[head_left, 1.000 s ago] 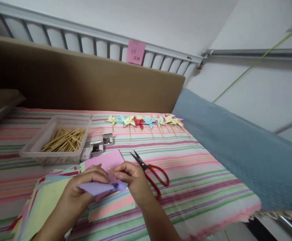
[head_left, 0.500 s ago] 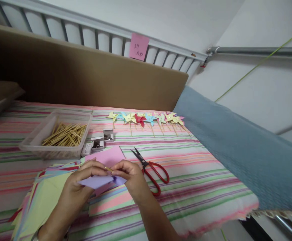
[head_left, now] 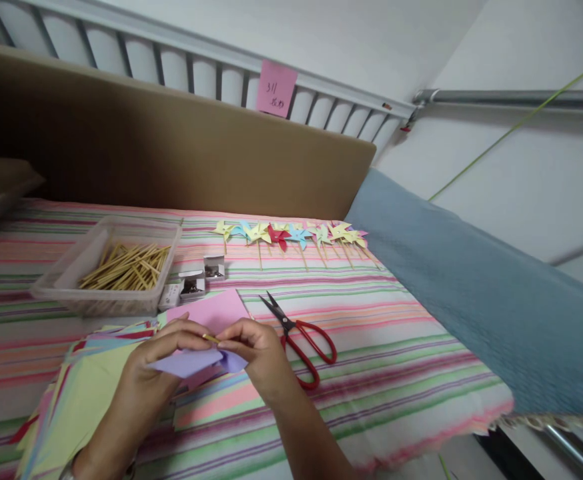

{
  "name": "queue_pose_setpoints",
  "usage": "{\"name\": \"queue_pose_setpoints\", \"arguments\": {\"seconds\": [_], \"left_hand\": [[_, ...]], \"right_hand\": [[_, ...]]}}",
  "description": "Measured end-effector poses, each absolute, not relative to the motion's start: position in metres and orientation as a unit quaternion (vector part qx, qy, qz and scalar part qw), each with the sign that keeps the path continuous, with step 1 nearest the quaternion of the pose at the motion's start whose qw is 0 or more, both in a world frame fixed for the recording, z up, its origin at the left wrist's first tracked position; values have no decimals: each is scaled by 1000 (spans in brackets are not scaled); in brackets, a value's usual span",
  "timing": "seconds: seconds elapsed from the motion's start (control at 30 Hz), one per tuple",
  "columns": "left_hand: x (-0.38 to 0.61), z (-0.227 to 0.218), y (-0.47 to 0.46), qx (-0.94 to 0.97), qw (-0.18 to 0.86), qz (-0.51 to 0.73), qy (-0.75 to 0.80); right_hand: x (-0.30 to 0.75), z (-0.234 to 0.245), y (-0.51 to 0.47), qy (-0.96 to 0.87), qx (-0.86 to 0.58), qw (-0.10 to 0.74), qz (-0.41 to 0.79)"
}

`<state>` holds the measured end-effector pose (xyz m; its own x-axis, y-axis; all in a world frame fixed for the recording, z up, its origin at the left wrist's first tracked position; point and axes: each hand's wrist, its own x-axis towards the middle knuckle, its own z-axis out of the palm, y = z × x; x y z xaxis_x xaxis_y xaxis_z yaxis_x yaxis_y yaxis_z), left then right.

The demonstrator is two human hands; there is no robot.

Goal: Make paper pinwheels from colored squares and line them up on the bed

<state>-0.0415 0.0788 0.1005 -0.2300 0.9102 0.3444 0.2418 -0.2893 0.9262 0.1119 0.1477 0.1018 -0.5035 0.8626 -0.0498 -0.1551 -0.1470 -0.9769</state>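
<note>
A purple paper pinwheel (head_left: 187, 362) with curled blades is between my two hands, above the pink sheet. My left hand (head_left: 159, 357) is closed on the pinwheel, fingers along its upper edge. My right hand (head_left: 257, 347) pinches at its centre, where a short piece of a wooden stick (head_left: 211, 339) shows between the fingertips. Whether a pin is in that pinch is hidden. Just to the right of my right hand lie scissors (head_left: 287, 325) with red handles, blades apart. Beneath the hands is a pink paper sheet (head_left: 216, 309).
Left of my hands are stacked coloured sheets (head_left: 91, 393). A clear plastic box (head_left: 46, 287) of wooden sticks (head_left: 126, 267) stands behind, beside small boxes of dark pins (head_left: 192, 285). Finished pinwheels (head_left: 299, 236) lie in a row by the cardboard panel (head_left: 211, 160).
The whole view has shifted slightly. Both hands keep their grip, and the pinwheel sits a little more to the left and lower in view.
</note>
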Motion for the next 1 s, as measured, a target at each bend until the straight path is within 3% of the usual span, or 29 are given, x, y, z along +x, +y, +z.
{"name": "queue_pose_setpoints", "arguments": {"seconds": [1.0], "left_hand": [[-38, 102, 77, 529, 305, 583, 536]], "right_hand": [[111, 107, 143, -589, -336, 419, 604]]}}
